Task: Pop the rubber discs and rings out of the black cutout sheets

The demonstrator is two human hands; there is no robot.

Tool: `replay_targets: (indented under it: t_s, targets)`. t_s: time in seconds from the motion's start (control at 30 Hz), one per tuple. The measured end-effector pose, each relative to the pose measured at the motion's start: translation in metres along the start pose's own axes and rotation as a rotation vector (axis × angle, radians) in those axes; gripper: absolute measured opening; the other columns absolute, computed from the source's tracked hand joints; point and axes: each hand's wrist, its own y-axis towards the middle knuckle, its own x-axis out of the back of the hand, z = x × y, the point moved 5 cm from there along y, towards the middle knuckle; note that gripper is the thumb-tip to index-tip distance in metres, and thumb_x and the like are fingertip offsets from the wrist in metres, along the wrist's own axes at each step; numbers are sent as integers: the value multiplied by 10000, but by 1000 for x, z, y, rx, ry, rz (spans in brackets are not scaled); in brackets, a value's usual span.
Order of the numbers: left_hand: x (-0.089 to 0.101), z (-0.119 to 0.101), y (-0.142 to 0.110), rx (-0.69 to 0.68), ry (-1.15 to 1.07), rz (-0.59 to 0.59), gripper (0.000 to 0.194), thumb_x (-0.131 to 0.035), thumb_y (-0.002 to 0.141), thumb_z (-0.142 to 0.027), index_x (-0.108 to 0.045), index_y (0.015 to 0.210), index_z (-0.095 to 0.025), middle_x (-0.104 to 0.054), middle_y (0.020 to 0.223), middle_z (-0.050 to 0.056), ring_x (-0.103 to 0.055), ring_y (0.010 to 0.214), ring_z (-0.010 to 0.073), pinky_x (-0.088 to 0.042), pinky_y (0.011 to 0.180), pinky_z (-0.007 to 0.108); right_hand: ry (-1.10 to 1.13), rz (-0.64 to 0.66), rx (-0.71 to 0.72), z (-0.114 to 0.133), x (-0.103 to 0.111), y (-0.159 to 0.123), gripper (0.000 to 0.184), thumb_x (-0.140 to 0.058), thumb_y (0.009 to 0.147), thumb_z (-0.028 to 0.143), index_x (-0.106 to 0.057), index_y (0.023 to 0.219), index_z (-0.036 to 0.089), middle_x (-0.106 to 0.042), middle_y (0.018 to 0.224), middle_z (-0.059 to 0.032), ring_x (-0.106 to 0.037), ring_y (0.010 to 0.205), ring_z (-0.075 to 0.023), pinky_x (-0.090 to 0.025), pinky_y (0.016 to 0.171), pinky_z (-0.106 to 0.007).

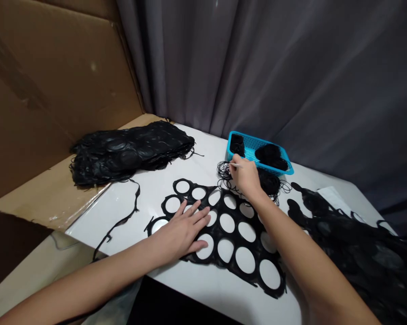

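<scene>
A thin black rubber-like sheet [230,239] with rows of round holes lies on the white table. My left hand [186,230] rests flat on its left part, fingers spread. Beyond the sheet's far edge, my right hand [246,174] is closed around a thin pale stick-like tool [235,165]; its exact kind is unclear. That hand is over a loose heap of thin black rings [269,183], just in front of a blue plastic basket [288,169]. Inside the basket are more black ring bundles [271,155]. The right forearm hides part of the sheet's right side.
A thick stack of black sheets [132,151] lies at the back left, partly on cardboard [54,189]. Punched black sheets [359,257] pile up at the right, near a white paper [335,201]. A black strip [122,221] trails over the left edge. A grey curtain [257,67] hangs behind.
</scene>
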Motion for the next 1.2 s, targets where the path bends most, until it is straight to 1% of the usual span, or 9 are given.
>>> replay_targets:
  t_s: [0.07, 0.2, 0.37, 0.47, 0.57, 0.7, 0.83, 1.03, 1.2]
  targets:
    - [3, 0, -1, -9, -3, 2, 605, -630, 958, -450, -447, 1453, -153, -431, 1541, 138, -303, 1459, 398, -229, 1162, 624, 12, -41, -58, -4, 4, 5, 117, -494, 839, 134, -527, 768, 221, -615, 686, -71, -562, 736, -254, -324, 676, -334]
    - [8, 1, -4, -29, -5, -28, 601, -615, 965, -467, -448, 1441, -141, -453, 1522, 158, -356, 1443, 363, -274, 1160, 592, 276, -17, -147, -7, 6, 10, 160, -531, 802, 181, -456, 675, 243, -592, 656, -41, -539, 664, -225, -336, 633, -322]
    - [12, 21, -17, 157, 110, -208, 556, -564, 994, -452, -501, 1375, -52, -509, 1432, 242, -483, 1348, 355, -394, 1107, 501, 485, 200, -28, 42, -16, -25, 178, -570, 804, 249, -486, 648, 240, -669, 696, -2, -599, 651, -177, -419, 603, -276]
    - [8, 27, -23, 154, 140, -222, 539, -506, 1020, -463, -511, 1375, -57, -503, 1449, 232, -500, 1334, 343, -416, 1083, 488, 640, 363, 32, 71, -30, -52, 159, -582, 826, 279, -530, 683, 231, -716, 793, 6, -646, 733, -170, -461, 669, -266]
    - [7, 30, -25, 158, 152, -213, 576, -479, 1025, -500, -492, 1412, -74, -513, 1459, 200, -476, 1356, 333, -399, 1086, 487, 735, 447, 14, 80, -37, -67, 138, -582, 842, 291, -550, 724, 226, -721, 836, -10, -645, 763, -179, -459, 697, -280]
    - [11, 29, -24, 197, 192, -199, 588, -471, 1018, -533, -506, 1418, -103, -539, 1448, 162, -483, 1338, 333, -405, 1049, 478, 745, 434, -42, 73, -41, -72, 158, -598, 850, 301, -548, 720, 227, -727, 860, -18, -646, 801, -195, -456, 723, -297]
    - [13, 28, -23, 214, 205, -197, 579, -513, 997, -533, -539, 1393, -111, -560, 1428, 151, -493, 1315, 348, -389, 1050, 494, 752, 444, -37, 70, -42, -73, 116, -608, 860, 277, -579, 760, 228, -740, 916, -13, -659, 842, -196, -463, 764, -310]
    - [9, 29, -24, 186, 203, -220, 592, -540, 986, -524, -521, 1412, -113, -548, 1438, 150, -457, 1350, 347, -293, 1142, 514, 671, 403, 67, 78, -38, -74, 127, -607, 873, 195, -562, 761, 234, -722, 881, 0, -644, 837, -192, -453, 773, -312]
    - [8, 30, -24, 195, 189, -209, 589, -532, 989, -523, -510, 1421, -123, -539, 1447, 143, -440, 1365, 354, -303, 1138, 523, 584, 400, 144, 84, -36, -80, 163, -581, 901, 158, -518, 773, 236, -719, 915, -8, -624, 866, -205, -440, 802, -330]
